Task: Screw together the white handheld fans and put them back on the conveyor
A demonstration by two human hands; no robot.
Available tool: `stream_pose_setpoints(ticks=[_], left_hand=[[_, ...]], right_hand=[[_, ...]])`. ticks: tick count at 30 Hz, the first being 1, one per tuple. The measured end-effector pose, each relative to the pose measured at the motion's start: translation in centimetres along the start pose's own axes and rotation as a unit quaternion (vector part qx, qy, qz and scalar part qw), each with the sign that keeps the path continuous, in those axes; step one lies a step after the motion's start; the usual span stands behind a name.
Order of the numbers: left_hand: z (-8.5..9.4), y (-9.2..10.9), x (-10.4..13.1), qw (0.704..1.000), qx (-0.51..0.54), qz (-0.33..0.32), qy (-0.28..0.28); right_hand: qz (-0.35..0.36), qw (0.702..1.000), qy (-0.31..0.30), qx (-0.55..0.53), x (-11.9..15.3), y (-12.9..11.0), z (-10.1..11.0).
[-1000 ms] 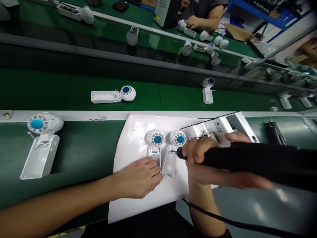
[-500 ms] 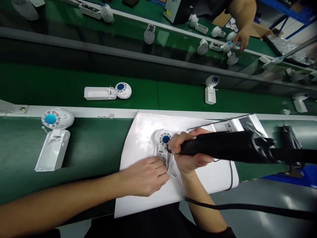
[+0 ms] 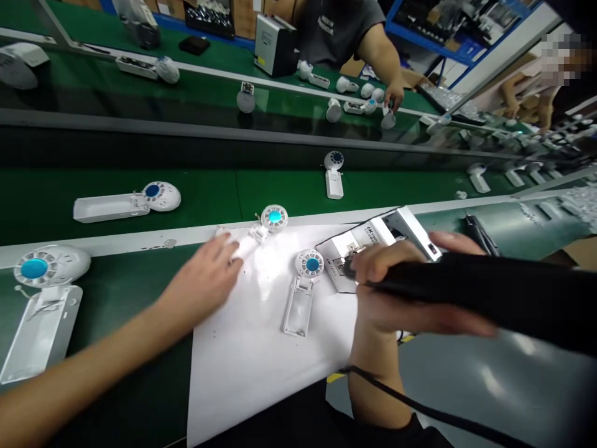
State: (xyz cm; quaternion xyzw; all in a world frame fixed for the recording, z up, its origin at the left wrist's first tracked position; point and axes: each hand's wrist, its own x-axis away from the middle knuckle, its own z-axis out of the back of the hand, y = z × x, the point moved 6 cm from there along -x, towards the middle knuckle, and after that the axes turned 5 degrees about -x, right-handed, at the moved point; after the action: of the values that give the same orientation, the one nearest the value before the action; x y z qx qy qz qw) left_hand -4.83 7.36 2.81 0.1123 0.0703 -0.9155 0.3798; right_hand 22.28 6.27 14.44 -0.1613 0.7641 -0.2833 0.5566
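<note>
My right hand (image 3: 392, 280) grips a black electric screwdriver (image 3: 438, 286) lying almost level. Its tip end is at the front of the white screw dispenser (image 3: 373, 233); my fingers partly cover the contact. To the left, my left hand (image 3: 205, 274) has its fingers and thumb about the narrow body of a white plastic housing (image 3: 274, 216) with a round, blue-centred head. That housing is slightly blurred, near the rail at the sheet's far edge. A second such housing (image 3: 299, 305) lies untouched on the white sheet (image 3: 233, 373), hollow side up.
More white housings lie at left (image 3: 51, 311), on the green belt (image 3: 200, 186) and farther right. A white rail (image 3: 196, 242) runs between bench and belt. The screwdriver's black cord (image 3: 396, 392) crosses my right forearm. Across the line, a co-worker's hand (image 3: 394, 93) touches a part.
My left hand has left the middle of the sheet for its far left, with a housing at its fingers. My right hand has moved the screwdriver from the central housing to the dispenser.
</note>
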Motion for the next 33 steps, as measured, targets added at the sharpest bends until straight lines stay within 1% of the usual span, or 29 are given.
stream_pose_setpoints(ticks=[2,3,4,5,6,7,8,9,10,11,12,13,14,15,16,18,20,25,30,33], left_hand=[[0.5,-4.7,-2.2,0.999,-0.024,0.043,-0.015],[0.9,-6.4,-3.2,0.998,-0.025,0.062,-0.012],[1.3,-7.4,-4.2,0.996,-0.023,0.081,-0.004],[1.7,-7.6,-4.9,0.995,-0.021,0.095,0.009],[2.1,-6.9,-5.4,0.995,-0.015,0.094,0.025],[2.4,-5.2,-5.7,0.996,0.0,0.073,0.041],[2.5,-2.6,-5.7,0.998,0.028,0.028,0.053],[2.4,0.5,-5.4,0.996,0.064,-0.031,0.06],[2.2,3.9,-4.8,0.986,0.116,-0.1,0.064],[1.7,7.1,-4.0,0.973,0.159,-0.155,0.057],[1.1,9.6,-3.2,0.963,0.189,-0.186,0.053],[0.5,11.6,-2.4,0.955,0.208,-0.205,0.054],[-0.2,12.9,-1.9,0.951,0.217,-0.21,0.059],[-0.8,13.7,-1.4,0.95,0.22,-0.209,0.068],[-1.2,14.1,-1.2,0.95,0.219,-0.208,0.077],[-1.8,14.1,-1.0,0.95,0.215,-0.208,0.086],[-1.9,13.8,-1.1,0.95,0.212,-0.213,0.082],[-1.4,13.9,-1.5,0.952,0.207,-0.214,0.073],[-1.3,14.1,-1.4,0.954,0.196,-0.217,0.069],[-1.4,14.2,-1.3,0.954,0.195,-0.219,0.066]], right_hand=[[-0.002,0.999,0.023,0.036,-1.6,0.1,1.8],[-0.002,0.998,0.035,0.047,-1.9,0.4,2.5],[-0.001,0.997,0.048,0.055,-1.9,0.9,3.1],[0.0,0.996,0.058,0.061,-1.7,1.5,3.5],[0.001,0.996,0.063,0.062,-1.4,1.9,3.8],[0.001,0.996,0.063,0.061,-1.1,2.3,3.9],[0.0,0.997,0.053,0.057,-0.8,2.5,3.9],[-0.001,0.998,0.031,0.05,-0.5,2.5,3.5],[-0.001,0.999,0.008,0.037,-0.2,2.4,3.1],[-0.007,1.0,-0.01,0.018,0.1,2.1,2.6],[-0.018,1.0,-0.018,-0.005,0.3,1.8,2.0],[-0.031,0.999,-0.02,-0.029,0.6,1.5,1.5],[-0.047,0.997,-0.018,-0.051,1.0,1.3,0.9],[-0.067,0.995,-0.017,-0.069,1.4,1.3,0.3],[-0.086,0.993,-0.019,-0.082,1.9,1.4,-0.3],[-0.118,0.987,-0.041,-0.101,2.9,1.9,-1.5],[-0.147,0.981,-0.051,-0.113,3.8,2.8,-2.3],[-0.193,0.973,-0.063,-0.109,4.9,4.7,-2.6],[-0.239,0.959,-0.065,-0.134,5.8,5.7,-2.7],[-0.249,0.956,-0.066,-0.14,6.6,6.2,-2.8]])
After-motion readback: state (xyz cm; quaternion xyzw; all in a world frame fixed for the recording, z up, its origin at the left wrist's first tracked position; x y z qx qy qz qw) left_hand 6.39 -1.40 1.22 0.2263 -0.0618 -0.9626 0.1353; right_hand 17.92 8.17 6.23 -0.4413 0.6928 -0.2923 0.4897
